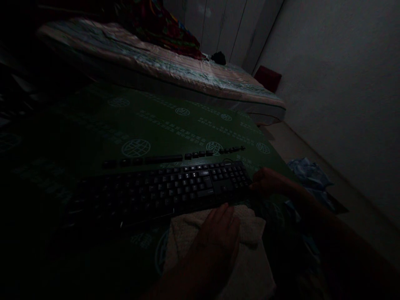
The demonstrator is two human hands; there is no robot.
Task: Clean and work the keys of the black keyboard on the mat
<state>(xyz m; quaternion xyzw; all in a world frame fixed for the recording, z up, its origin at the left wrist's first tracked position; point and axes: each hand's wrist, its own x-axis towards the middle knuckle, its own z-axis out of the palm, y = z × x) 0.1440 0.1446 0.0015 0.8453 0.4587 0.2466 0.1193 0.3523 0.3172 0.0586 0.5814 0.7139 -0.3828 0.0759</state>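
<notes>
A black computer keyboard (175,187) lies at a slant on the green table sheet; its left end fades into shadow. My right hand (267,182) is at its right end, fingers closed and fingertips against the edge near the number pad. Dim light hides the detail of that grip. In front of the keyboard, my left hand (218,233) rests flat, fingers stretched out, on a folded pale cloth (250,266). Behind the keyboard runs a line of loose black keycaps (195,155), with a long space-bar cap (164,158) among them.
The green sheet (162,129) bears printed globe marks. Beyond it stands a bed with a striped mattress (175,66) and a dark red patterned cloth (162,31). Crumpled bluish fabric (309,173) lies right of the table, near a grey wall (340,83). The room is very dim.
</notes>
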